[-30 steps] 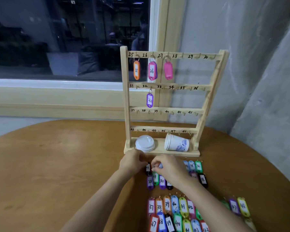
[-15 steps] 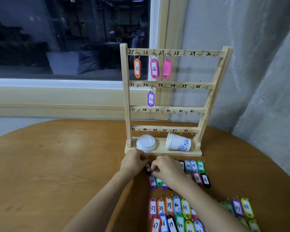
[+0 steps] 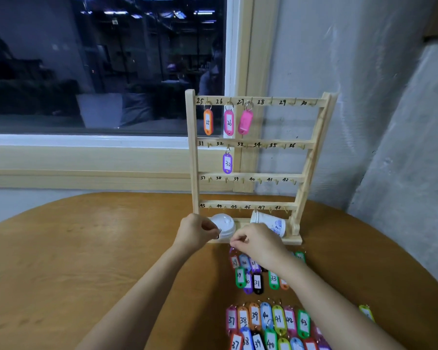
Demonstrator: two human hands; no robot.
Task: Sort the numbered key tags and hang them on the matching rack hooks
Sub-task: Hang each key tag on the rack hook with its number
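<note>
Head view: the left hand (image 3: 197,232) pinches a black key tag (image 3: 219,233) between curled fingers, with the rack (image 3: 258,145) just beyond it. The tag looks like light, stiff plastic, best taken by its ring for hooking. Only its end shows, pointing toward the right hand (image 3: 259,245), so its long axis is unclear. The right hand's fingertips are pinched; on what, I cannot tell.

An office-like workroom: a round wooden table (image 3: 86,248) beside a window (image 3: 99,72) showing ceiling strip lights (image 3: 115,12).
</note>
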